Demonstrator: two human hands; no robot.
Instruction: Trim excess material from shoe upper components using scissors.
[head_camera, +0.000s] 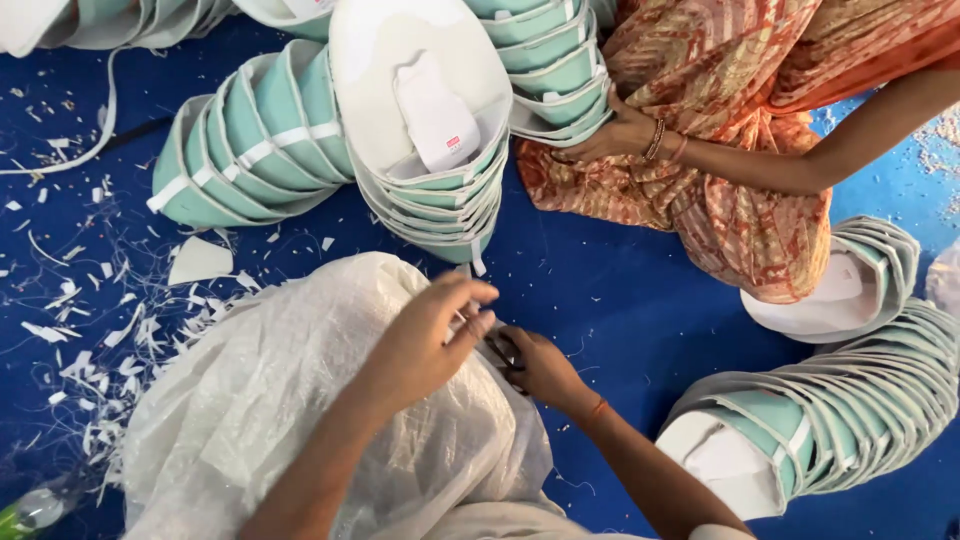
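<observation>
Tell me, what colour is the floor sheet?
The floor sheet is deep blue, seen in the head view.

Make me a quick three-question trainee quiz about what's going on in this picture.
1. True or false: the person's left hand and right hand meet over the crinkled translucent white plastic sack.
2. What colour is the floor sheet?
A red B blue C grey
3. What does the co-worker's hand rest on?

Key: 1 true. 2 B. 3 A nested stack of white-and-mint-green moulded cups.
</observation>
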